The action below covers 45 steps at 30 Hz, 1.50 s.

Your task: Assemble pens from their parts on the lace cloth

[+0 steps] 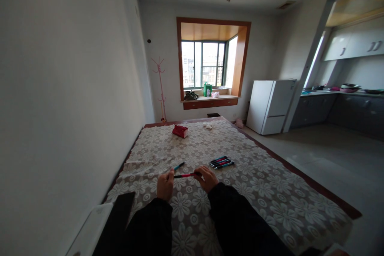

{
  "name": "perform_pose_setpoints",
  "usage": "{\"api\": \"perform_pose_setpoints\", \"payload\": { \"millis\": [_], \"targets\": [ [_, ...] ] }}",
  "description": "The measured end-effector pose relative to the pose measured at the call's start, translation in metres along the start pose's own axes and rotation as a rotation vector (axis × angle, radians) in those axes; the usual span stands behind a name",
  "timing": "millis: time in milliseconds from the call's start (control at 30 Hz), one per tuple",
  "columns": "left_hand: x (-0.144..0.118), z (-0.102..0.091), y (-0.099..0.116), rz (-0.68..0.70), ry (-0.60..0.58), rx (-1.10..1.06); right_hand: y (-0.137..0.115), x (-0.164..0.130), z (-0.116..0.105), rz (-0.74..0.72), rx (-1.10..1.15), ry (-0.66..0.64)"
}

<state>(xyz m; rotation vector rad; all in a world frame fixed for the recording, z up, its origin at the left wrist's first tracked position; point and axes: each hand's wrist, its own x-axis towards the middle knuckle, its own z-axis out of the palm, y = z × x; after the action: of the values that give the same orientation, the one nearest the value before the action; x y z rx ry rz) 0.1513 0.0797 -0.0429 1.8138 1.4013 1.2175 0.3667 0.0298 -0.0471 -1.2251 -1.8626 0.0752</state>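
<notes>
My left hand [165,184] and my right hand [207,178] hold a red pen [183,175] between them, one hand at each end, just above the table with the flowered lace cloth [270,192]. A blue pen [179,165] lies alone on the cloth just beyond my left hand. A small bunch of several red and blue pens [221,162] lies side by side to the right, beyond my right hand. Both my sleeves are black.
A red packet [180,131] and a small white thing [208,126] lie at the table's far end. A wall runs along the left. A white fridge [271,106], a kitchen counter [339,106] and open floor are to the right. A pink coat stand [161,88] stands by the window.
</notes>
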Motion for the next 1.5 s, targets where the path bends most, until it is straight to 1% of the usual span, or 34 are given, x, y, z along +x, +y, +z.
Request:
{"api": "perform_pose_setpoints", "payload": {
  "millis": [100, 200, 267, 333, 467, 533, 633, 700, 767, 833, 933, 1000, 1167, 1233, 1367, 1500],
  "targets": [
    [0.0005, 0.0001, -0.0013, 0.013, 0.005, 0.019, 0.0012, -0.0013, 0.0011, -0.008, -0.057, -0.036],
    [0.0007, -0.0002, -0.0021, 0.028, 0.023, 0.048, 0.0029, -0.0035, 0.0036, 0.037, -0.136, -0.123],
    [0.0007, -0.0007, -0.0018, 0.032, 0.027, 0.065, 0.0032, -0.0042, 0.005, 0.063, -0.146, -0.146],
    [0.0005, -0.001, -0.0009, 0.029, 0.032, 0.074, 0.0025, -0.0036, 0.0052, 0.07, -0.11, -0.117],
    [0.0001, -0.0012, 0.0011, -0.003, 0.026, 0.071, -0.0007, -0.0003, 0.0026, 0.046, -0.009, -0.014],
    [0.0003, -0.0013, 0.0014, 0.002, 0.012, 0.065, -0.0005, 0.0001, 0.0018, 0.029, 0.005, 0.007],
    [0.0008, -0.0011, 0.0005, 0.024, 0.011, 0.059, 0.003, -0.002, 0.0034, 0.027, -0.051, -0.04],
    [0.0011, -0.0007, -0.0006, 0.035, 0.013, 0.06, 0.0055, -0.0041, 0.0051, 0.06, -0.113, -0.088],
    [0.0011, -0.0003, -0.0011, 0.042, 0.014, 0.064, 0.0059, -0.0051, 0.0057, 0.091, -0.143, -0.11],
    [0.0009, -0.0001, -0.0007, 0.038, 0.017, 0.065, 0.0039, -0.0044, 0.0046, 0.084, -0.116, -0.089],
    [0.0006, -0.0006, 0.0007, 0.027, 0.02, 0.071, 0.0001, -0.0018, 0.0018, 0.042, -0.026, -0.017],
    [0.0005, -0.0013, 0.0014, 0.028, 0.019, 0.082, -0.0003, -0.0011, 0.0011, 0.029, -0.006, 0.001],
    [0.0006, -0.0016, 0.0001, 0.016, 0.022, 0.09, 0.0016, -0.0032, 0.0025, 0.089, -0.101, -0.128],
    [0.0009, -0.0009, -0.0013, 0.013, 0.026, 0.095, 0.0002, -0.0028, 0.0022, 0.095, -0.088, -0.115],
    [0.0016, 0.0003, -0.0042, 0.029, 0.024, 0.1, -0.0012, -0.0013, 0.0019, 0.066, -0.024, -0.023],
    [0.0019, 0.0006, -0.0059, 0.038, 0.012, 0.107, 0.0031, -0.0032, 0.0044, 0.108, -0.098, -0.099]
  ]
}}
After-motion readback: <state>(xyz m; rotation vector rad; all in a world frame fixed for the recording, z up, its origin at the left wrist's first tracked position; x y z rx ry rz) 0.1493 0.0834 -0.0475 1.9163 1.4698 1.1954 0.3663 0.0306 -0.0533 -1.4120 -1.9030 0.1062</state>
